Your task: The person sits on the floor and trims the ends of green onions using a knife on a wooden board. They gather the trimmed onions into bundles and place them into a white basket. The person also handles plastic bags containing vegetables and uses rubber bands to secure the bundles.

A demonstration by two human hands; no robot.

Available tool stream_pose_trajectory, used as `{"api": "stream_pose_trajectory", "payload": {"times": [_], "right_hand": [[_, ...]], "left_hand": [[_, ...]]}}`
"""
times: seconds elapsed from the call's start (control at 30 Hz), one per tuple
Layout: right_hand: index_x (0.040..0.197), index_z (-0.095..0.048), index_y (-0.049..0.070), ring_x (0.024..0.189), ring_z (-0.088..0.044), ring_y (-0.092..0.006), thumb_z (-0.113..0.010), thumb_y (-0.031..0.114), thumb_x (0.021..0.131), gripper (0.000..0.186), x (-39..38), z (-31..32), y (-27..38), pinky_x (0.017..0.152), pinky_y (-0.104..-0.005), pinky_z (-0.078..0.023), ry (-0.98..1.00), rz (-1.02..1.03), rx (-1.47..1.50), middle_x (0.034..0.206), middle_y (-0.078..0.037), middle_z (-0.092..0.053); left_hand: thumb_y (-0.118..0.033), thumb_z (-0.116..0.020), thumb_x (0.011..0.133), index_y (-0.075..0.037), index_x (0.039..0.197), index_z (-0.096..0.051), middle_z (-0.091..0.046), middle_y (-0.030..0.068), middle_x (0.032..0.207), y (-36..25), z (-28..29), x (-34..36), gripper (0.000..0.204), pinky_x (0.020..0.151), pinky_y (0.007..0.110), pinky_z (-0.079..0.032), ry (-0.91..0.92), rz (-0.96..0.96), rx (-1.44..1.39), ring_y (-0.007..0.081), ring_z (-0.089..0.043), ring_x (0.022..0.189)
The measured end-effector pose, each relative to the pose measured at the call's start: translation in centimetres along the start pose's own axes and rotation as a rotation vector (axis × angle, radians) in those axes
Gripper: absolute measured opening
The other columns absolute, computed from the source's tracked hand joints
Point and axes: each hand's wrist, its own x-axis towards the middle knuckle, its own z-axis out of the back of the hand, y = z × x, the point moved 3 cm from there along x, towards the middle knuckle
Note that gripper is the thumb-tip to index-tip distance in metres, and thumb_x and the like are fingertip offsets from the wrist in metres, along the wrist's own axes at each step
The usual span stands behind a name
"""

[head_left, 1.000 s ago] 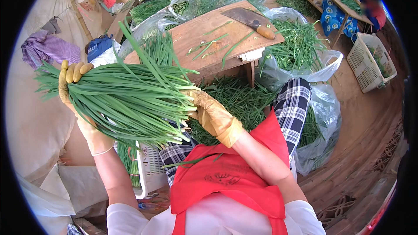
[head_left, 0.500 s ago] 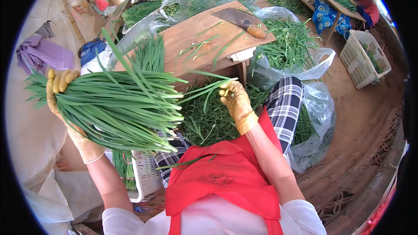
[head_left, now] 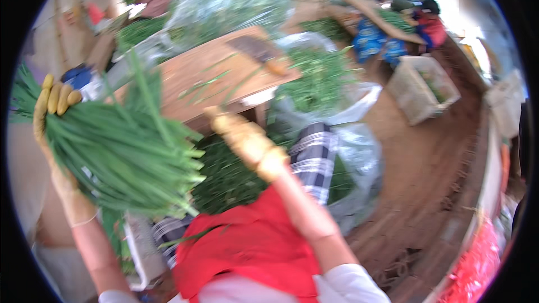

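My left hand [head_left: 53, 98], in a yellowish glove, is wrapped round a thick bunch of garlic chives [head_left: 120, 151]. Their pale cut ends point right, and the leaf tips stick out beyond the fist at the left. My right hand [head_left: 244, 137], gloved too, reaches up-left toward the near edge of the wooden board [head_left: 188, 78]. Motion blur smears its fingers, so whether anything is between them does not show. Below it, loose chive leaves [head_left: 224, 177] lie heaped between my knees. On the board are a few stray leaves and a broad cleaver [head_left: 252, 49] with a wooden handle.
Right of the board stands a clear plastic bag of chives [head_left: 317, 78]; a larger bag [head_left: 230, 8] lies behind it. A white crate [head_left: 421, 90] sits on the floor at right. Another crate [head_left: 143, 247] is by my left leg. Other people work in the background.
My view has swung to the right. My right hand has moved toward the board, and the few stalks it held no longer show in it. The left hand keeps its bunch.
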Motion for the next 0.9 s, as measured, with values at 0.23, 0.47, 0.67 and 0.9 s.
{"api": "stream_pose_trajectory", "payload": {"times": [0.23, 0.47, 0.67, 0.9], "right_hand": [[0.155, -0.012, 0.001, 0.143, -0.029, -0.0297, -0.077, 0.055, 0.075, 0.117, 1.1, -1.6, 10.0, 0.116, -0.0383, -0.024, 0.088, 0.083, 0.351, 0.152, -0.023, -0.032], [0.147, -0.034, 0.008, 0.127, -0.050, -0.0243, -0.086, 0.021, 0.069, 0.095, 0.7, -1.9, 9.0, 0.107, -0.0378, -0.038, -0.158, -0.086, 0.327, 0.134, -0.014, -0.054], [0.126, -0.056, 0.006, 0.102, -0.060, -0.0124, -0.076, 0.010, 0.084, 0.047, 2.0, -0.9, 5.0, 0.089, -0.0286, -0.050, 0.008, -0.172, 0.899, 0.110, -0.003, -0.065], [0.115, -0.061, 0.001, 0.093, -0.064, -0.0191, -0.078, 0.039, 0.080, 0.054, 2.9, -0.6, 8.9, 0.082, -0.0330, -0.053, 0.486, -0.123, 1.069, 0.101, -0.010, -0.066]], "left_hand": [[-0.025, -0.060, 0.092, -0.005, 0.112, -0.061, -0.054, -0.0020, 0.076, 10.0, -9.7, -1.1, 0.028, 0.062, 0.023, -0.040, -0.278, 0.292, 0.766, 0.0079, -0.049, 0.067], [-0.011, -0.067, 0.087, -0.007, 0.104, -0.066, -0.064, 0.0004, 0.084, 16.4, -9.3, -1.2, 0.017, 0.069, 0.025, -0.046, -0.056, 0.435, 0.603, 0.0098, -0.058, 0.075], [-0.003, -0.071, 0.081, -0.004, 0.135, -0.052, -0.064, 0.0052, 0.119, 14.2, -12.6, -0.8, 0.057, 0.094, 0.031, -0.047, 0.161, 0.798, 0.599, 0.0149, -0.060, 0.107], [-0.015, -0.066, 0.083, 0.002, 0.135, -0.049, -0.070, 0.0113, 0.099, 12.7, -12.4, -0.2, 0.057, 0.085, 0.028, -0.050, 0.255, 0.731, 0.364, 0.0188, -0.064, 0.097]]}}
